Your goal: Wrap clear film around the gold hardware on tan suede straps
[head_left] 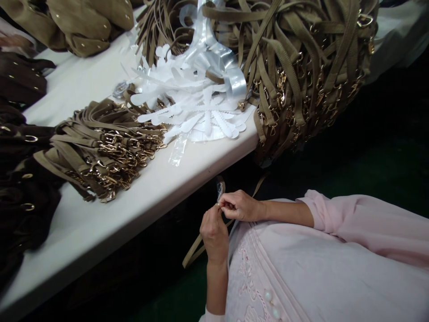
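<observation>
Close to the table's front edge, my left hand [214,232] and my right hand [243,206] meet fingertip to fingertip, both closed in a pinch. A narrow olive-brown strap [193,254] runs behind them and hangs in a loop below my left hand. Its other stretch shows beyond my right hand. A shiny strip of clear film [220,188] sticks up from the pinched fingertips. The fingers cover the small part where strap and film come together.
Bundled short straps with gold buckles [117,147] lie on the white table [197,190]. White plastic cutouts [208,112] and a silvery film ribbon [234,76] lie beside them. Long straps with gold clasps [301,76] hang over the edge. Brown bags [90,22] stand at the far left.
</observation>
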`<state>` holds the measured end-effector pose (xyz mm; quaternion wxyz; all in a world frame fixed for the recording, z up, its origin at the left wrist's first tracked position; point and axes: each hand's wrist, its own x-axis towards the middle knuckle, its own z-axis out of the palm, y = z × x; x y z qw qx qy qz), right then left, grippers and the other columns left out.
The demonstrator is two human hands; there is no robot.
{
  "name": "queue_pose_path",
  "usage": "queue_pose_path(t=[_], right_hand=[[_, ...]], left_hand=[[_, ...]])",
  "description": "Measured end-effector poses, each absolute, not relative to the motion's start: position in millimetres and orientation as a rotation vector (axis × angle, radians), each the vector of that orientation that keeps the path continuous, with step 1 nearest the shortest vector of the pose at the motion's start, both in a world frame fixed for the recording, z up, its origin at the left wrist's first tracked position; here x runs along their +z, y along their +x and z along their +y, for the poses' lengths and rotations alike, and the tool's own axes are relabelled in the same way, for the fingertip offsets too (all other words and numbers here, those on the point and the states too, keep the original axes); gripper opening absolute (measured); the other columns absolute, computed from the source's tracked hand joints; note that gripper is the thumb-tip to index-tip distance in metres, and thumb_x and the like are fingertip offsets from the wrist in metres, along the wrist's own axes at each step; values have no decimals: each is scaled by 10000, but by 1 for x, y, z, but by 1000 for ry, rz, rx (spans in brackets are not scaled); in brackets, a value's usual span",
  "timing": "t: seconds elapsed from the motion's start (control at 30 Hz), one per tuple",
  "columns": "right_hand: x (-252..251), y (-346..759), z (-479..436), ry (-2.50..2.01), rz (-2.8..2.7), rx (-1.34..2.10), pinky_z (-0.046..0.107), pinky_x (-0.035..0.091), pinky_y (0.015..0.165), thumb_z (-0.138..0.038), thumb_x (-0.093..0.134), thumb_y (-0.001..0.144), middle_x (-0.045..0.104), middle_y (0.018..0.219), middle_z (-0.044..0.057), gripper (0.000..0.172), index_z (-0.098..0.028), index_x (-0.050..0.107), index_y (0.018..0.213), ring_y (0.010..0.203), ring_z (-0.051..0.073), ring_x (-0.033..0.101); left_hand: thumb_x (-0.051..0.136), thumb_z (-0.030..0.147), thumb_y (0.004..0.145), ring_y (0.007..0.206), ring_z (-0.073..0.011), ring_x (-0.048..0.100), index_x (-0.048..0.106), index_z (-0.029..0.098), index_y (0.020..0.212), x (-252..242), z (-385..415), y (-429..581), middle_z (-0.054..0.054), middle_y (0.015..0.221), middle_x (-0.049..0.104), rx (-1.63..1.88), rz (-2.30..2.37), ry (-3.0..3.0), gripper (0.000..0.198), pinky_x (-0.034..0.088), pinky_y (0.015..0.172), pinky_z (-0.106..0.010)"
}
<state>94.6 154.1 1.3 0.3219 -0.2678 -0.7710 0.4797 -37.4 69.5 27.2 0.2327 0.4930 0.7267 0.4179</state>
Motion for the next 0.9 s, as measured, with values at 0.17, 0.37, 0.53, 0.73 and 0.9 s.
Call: queue_pose_path(t=[0.17,0.37,0.53,0.73,0.9], right_hand=[[3,100,153,-680,-2089,1286,152,354,522,-141,573,799,584,656,-36,58,-144,587,855,534,57,478],[-3,102,144,-736,-2141,1250,162,339,520,-144,562,795,578,620,-38,67,-142,599,851,514,61,475],[-7,101,142,-837,-2027,1502,154,322,506,-156,559,775,535,602,-50,74,-140,602,834,509,52,443],[-5,110,181,-1127,-1464,1698,158,277,466,-296,595,783,426,563,-76,172,-136,532,792,483,42,347],[5,102,167,-932,-1756,1740,151,310,484,-188,597,743,487,578,-64,79,-132,571,792,502,43,396]], left_hand=[[752,273,772,753,-154,676,582,192,1165,18,66,-32,-29,845,697,1301,1510,485,436,530,760,-287],[778,310,747,748,-124,664,596,156,1175,4,69,-26,-29,852,683,1414,1461,373,490,516,772,-250],[654,355,839,684,-155,654,603,149,1205,7,70,-27,-22,754,681,1163,1868,831,423,510,706,-272],[612,511,854,526,-134,543,675,154,835,23,40,-40,-8,591,591,908,1780,863,363,426,522,-229],[615,519,848,461,-101,455,663,164,742,38,45,-42,8,552,553,898,1879,897,374,340,463,-207]])
